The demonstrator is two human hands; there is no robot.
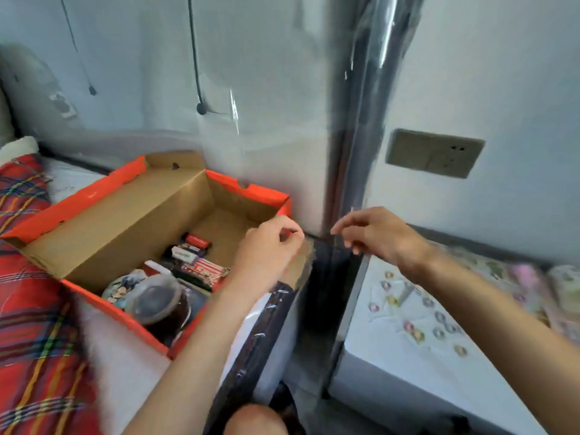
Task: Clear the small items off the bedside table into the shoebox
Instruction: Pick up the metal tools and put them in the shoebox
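Now the orange shoebox point(125, 221) sits open on the bed, beside a red checked blanket point(31, 309). Inside it are a jar with a clear lid point(157, 301), a round tin with a picture point(120, 287), a small red box point(197, 239) and some more little packs. The left hand point(270, 243) is at the end of the shoebox nearest the white bench point(392, 372). Its fingers are curled up tight by the cardboard edge, but I cannot tell if they are holding anything. The right hand point(373, 233) is in the air over the dark gap between the bed and the bench. Its fingers hang loose and a bit bent. Small round things point(439, 332) and a little shiny metal piece point(406, 291) lie on the bench top; they are blurry. A wall socket point(434, 153) is on the wall above.
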